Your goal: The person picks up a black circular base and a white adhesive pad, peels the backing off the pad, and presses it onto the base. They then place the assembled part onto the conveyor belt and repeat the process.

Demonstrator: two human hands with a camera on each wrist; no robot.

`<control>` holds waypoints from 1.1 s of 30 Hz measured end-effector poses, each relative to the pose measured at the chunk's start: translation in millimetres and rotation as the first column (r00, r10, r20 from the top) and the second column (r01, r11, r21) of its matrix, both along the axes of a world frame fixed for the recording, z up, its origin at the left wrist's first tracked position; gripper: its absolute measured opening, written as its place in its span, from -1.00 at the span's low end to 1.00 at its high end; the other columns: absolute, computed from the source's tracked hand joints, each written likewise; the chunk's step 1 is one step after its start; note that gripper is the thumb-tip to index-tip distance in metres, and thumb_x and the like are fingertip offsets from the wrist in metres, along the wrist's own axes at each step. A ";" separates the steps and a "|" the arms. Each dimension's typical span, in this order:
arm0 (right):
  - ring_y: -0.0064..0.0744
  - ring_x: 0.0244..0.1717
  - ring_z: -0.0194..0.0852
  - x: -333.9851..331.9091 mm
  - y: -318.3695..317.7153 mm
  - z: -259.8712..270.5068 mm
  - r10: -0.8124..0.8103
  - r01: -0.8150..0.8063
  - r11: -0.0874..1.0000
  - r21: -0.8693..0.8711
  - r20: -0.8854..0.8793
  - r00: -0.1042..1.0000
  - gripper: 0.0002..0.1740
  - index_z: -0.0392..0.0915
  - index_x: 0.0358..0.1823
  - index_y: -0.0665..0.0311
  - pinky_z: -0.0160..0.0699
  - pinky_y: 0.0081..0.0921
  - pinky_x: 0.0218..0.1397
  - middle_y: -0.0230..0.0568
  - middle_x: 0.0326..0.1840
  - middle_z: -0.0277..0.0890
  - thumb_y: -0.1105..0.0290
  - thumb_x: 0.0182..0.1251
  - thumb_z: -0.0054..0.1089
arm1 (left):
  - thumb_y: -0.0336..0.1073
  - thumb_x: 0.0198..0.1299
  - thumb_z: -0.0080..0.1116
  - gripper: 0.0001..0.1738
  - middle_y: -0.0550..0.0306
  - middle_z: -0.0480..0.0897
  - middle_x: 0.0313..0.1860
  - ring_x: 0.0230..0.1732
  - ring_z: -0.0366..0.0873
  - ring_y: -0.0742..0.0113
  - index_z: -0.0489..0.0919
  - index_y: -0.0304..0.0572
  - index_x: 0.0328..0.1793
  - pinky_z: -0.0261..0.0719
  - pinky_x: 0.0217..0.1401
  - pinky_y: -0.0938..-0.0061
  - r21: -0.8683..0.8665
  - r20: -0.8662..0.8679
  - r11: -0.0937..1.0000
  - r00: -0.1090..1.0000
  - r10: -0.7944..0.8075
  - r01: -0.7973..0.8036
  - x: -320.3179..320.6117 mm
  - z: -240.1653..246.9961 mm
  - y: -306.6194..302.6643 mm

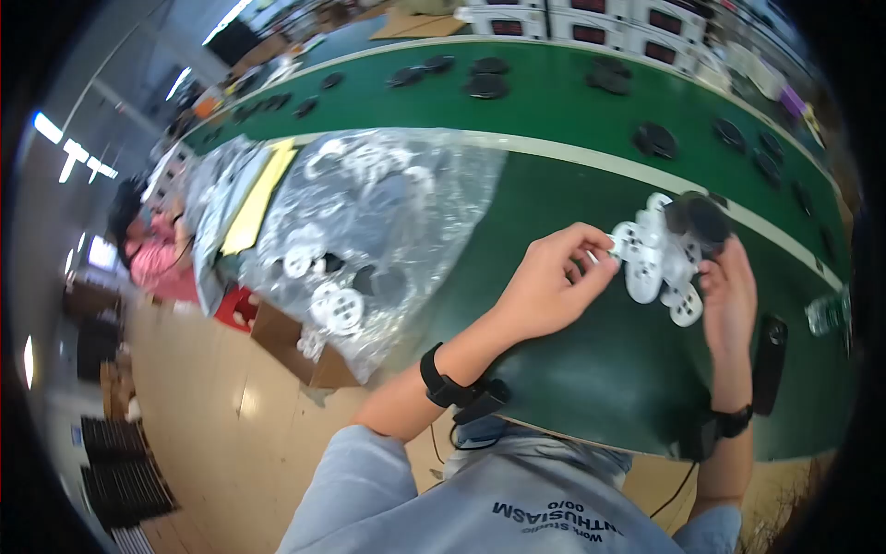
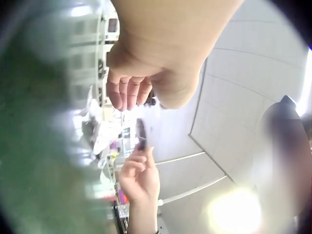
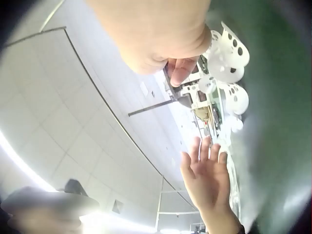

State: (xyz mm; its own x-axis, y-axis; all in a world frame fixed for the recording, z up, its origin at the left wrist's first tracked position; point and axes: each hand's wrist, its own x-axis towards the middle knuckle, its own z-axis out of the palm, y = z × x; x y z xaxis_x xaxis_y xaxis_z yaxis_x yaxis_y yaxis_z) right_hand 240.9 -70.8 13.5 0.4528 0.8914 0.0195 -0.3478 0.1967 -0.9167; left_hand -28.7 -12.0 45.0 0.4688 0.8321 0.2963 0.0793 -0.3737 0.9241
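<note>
My right hand (image 1: 729,291) pinches a dark round disc (image 1: 709,223) by its edge; in the left wrist view the disc (image 2: 141,132) is edge-on above the right hand's (image 2: 139,178) fingertips. A heap of white plastic pieces with holes (image 1: 644,277) lies on the green table between the hands. The left hand (image 1: 558,282) is at the left side of this heap, its fingertips overlapping a white piece in the head view. From the right wrist the left hand (image 3: 209,183) shows spread fingers and a bare palm, with white pieces (image 3: 229,66) beside the right hand (image 3: 168,44).
A clear plastic bag (image 1: 443,185) with white and dark parts covers the left of the table. Several dark discs (image 1: 487,85) lie on the green strip behind. A dark elongated object (image 1: 770,355) and a clear bottle (image 1: 828,314) are at the right. Someone in pink (image 1: 161,258) sits far left.
</note>
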 end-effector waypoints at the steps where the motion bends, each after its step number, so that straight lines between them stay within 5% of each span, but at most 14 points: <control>1: -0.53 -0.10 0.55 1.4 2.2 7.1 -0.060 0.060 0.998 0.002 -0.022 0.998 -0.46 0.25 0.46 0.38 0.51 -0.64 -0.14 -0.10 0.22 0.50 0.26 0.59 0.05 | -0.36 0.31 0.23 -0.85 0.16 0.65 -0.31 -0.27 0.59 0.49 0.63 -0.29 -0.10 0.53 -0.31 0.54 0.183 -0.077 0.977 0.989 0.127 -0.111 -16.9 9.1 -0.7; 3: -0.42 0.05 0.53 7.0 1.1 4.8 -0.094 0.094 0.996 -0.013 -0.045 0.995 -0.36 0.12 0.55 0.39 0.51 -0.51 0.06 0.03 0.40 0.37 0.24 0.59 0.03 | -0.40 0.25 0.25 -0.89 0.16 0.65 -0.38 -0.37 0.57 0.49 0.65 -0.32 -0.22 0.50 -0.35 0.56 0.529 -0.165 0.813 0.910 0.380 -0.244 -59.0 25.4 -3.9; 4: -0.45 -0.01 0.54 4.2 1.2 5.5 -0.108 0.107 0.994 -0.030 -0.045 0.993 -0.38 0.13 0.54 0.37 0.52 -0.50 0.04 0.06 0.44 0.34 0.24 0.60 0.01 | -0.43 0.19 0.23 -0.92 0.06 0.65 -0.41 -0.41 0.60 0.32 0.65 -0.30 -0.25 0.53 -0.35 0.45 0.514 -0.171 0.754 0.812 0.558 -0.410 -84.8 32.0 -8.6; 6: -0.49 -0.05 0.55 -1.6 0.5 2.5 -0.016 0.015 0.999 -0.031 -0.032 0.999 -0.39 0.13 0.55 0.34 0.53 -0.54 0.03 0.03 0.41 0.37 0.20 0.63 -0.06 | -0.45 0.14 0.20 -0.92 -0.03 0.66 -0.47 -0.52 0.62 0.11 0.67 -0.30 -0.30 0.56 -0.40 0.33 0.492 -0.236 0.602 0.569 0.788 -0.629 -149.9 39.3 -15.0; 7: -0.51 -0.06 0.55 -2.9 -1.7 2.3 0.014 -0.015 0.999 -0.029 -0.020 1.000 -0.40 0.13 0.56 0.33 0.53 -0.55 0.03 0.01 0.39 0.38 0.19 0.65 -0.10 | -0.43 0.13 0.22 -0.89 -0.05 0.68 -0.47 -0.53 0.64 0.10 0.69 -0.33 -0.30 0.57 -0.41 0.34 0.524 -0.471 0.545 0.311 0.826 -0.655 -174.5 52.1 -20.4; 9: -0.49 -0.19 0.58 -19.5 -3.0 4.4 0.018 -0.017 1.000 -0.010 0.092 0.996 -0.41 0.14 0.53 0.35 0.56 -0.59 -0.12 0.00 0.25 0.47 0.28 0.60 -0.01 | -0.37 0.10 0.31 -0.81 -0.14 0.70 -0.38 -0.40 0.69 0.05 0.71 -0.37 -0.23 0.61 -0.29 0.30 0.340 -0.654 0.658 0.333 0.679 -0.672 -219.6 41.7 -15.1; 11: -0.53 -0.25 0.59 -30.5 -6.5 5.1 0.051 -0.051 0.999 -0.002 0.132 0.990 -0.41 0.15 0.52 0.36 0.58 -0.61 -0.21 -0.02 0.22 0.49 0.26 0.59 0.01 | -0.25 0.10 0.40 -0.66 -0.18 0.67 -0.40 -0.36 0.67 0.02 0.70 -0.38 -0.11 0.58 -0.19 0.28 0.486 -0.650 0.802 0.469 0.598 -0.347 -248.3 6.0 -5.7; 12: -0.54 -0.26 0.59 -32.8 -8.3 2.5 0.076 -0.077 0.997 0.000 0.157 0.985 -0.40 0.15 0.52 0.35 0.58 -0.62 -0.23 -0.04 0.20 0.50 0.24 0.59 0.01 | -0.17 -0.01 0.52 -0.55 -0.22 0.68 -0.24 -0.19 0.65 -0.10 0.71 -0.38 -0.11 0.58 -0.06 0.25 0.290 -0.710 0.880 0.533 0.461 -0.375 -238.3 9.1 -7.4; 15: -0.55 -0.28 0.58 -38.2 -13.5 1.0 0.139 -0.144 0.990 -0.007 0.298 0.944 -0.41 0.18 0.50 0.34 0.59 -0.62 -0.22 -0.08 0.17 0.50 0.25 0.57 0.05 | -0.15 -0.14 0.62 -0.50 -0.18 0.68 -0.22 -0.15 0.62 -0.12 0.72 -0.37 -0.15 0.55 -0.03 0.20 0.376 -0.734 0.841 0.429 0.526 -0.389 -229.3 7.3 -7.8; 22: -0.55 -0.25 0.57 -37.2 -14.0 2.5 0.160 -0.168 0.986 -0.005 0.325 0.932 -0.46 0.25 0.46 0.33 0.57 -0.60 -0.18 -0.08 0.19 0.49 0.42 0.49 0.06 | -0.34 -0.17 0.59 -0.68 -0.01 0.67 -0.43 -0.31 0.61 0.06 0.71 -0.33 -0.32 0.54 -0.17 0.30 0.462 -0.599 0.762 0.475 0.645 -0.454 -217.3 16.6 -8.8; 25: -0.54 -0.25 0.57 -34.7 -13.5 4.4 0.163 -0.170 0.985 -0.011 0.347 0.924 -0.49 0.28 0.42 0.33 0.57 -0.60 -0.17 -0.08 0.19 0.48 0.44 0.48 0.08 | -0.45 -0.10 0.53 -0.77 0.00 0.70 -0.34 -0.29 0.65 0.17 0.67 -0.35 -0.35 0.56 -0.22 0.37 0.375 -0.576 0.740 0.486 0.658 -0.558 -225.0 39.8 -21.1; 28: -0.57 -0.26 0.56 -25.5 -10.2 9.5 0.111 -0.138 0.990 0.021 0.475 0.873 -0.65 0.42 0.23 0.37 0.55 -0.62 -0.17 -0.13 0.07 0.55 0.45 0.47 0.12 | -0.56 0.09 0.38 -0.84 0.13 0.68 -0.38 -0.30 0.63 0.41 0.57 -0.33 -0.30 0.52 -0.24 0.54 0.343 -0.199 0.644 0.617 0.761 -0.683 -217.1 76.0 -41.1; 30: -0.52 -0.22 0.56 -10.9 -0.8 12.8 0.101 -0.121 0.993 -0.006 0.587 0.803 -0.75 0.53 0.04 0.38 0.54 -0.57 -0.15 -0.18 -0.07 0.60 0.41 0.41 0.20 | -0.60 0.17 0.28 -0.84 0.17 0.63 -0.31 -0.27 0.61 0.49 0.49 -0.32 -0.24 0.55 -0.24 0.61 0.255 0.104 0.706 0.744 0.660 -0.661 -195.7 81.5 -37.9; 33: -0.35 -0.15 0.57 -2.5 28.1 56.2 0.138 -0.083 0.990 -0.117 0.935 0.326 -0.72 0.57 -0.03 0.36 0.55 -0.46 -0.11 -0.14 -0.12 0.58 0.34 0.32 0.28 | -0.53 0.18 0.33 -0.72 0.20 0.65 -0.33 -0.36 0.61 0.49 0.54 -0.28 0.00 0.59 -0.26 0.61 0.234 0.150 0.893 0.921 0.358 -0.385 -112.7 69.9 -10.6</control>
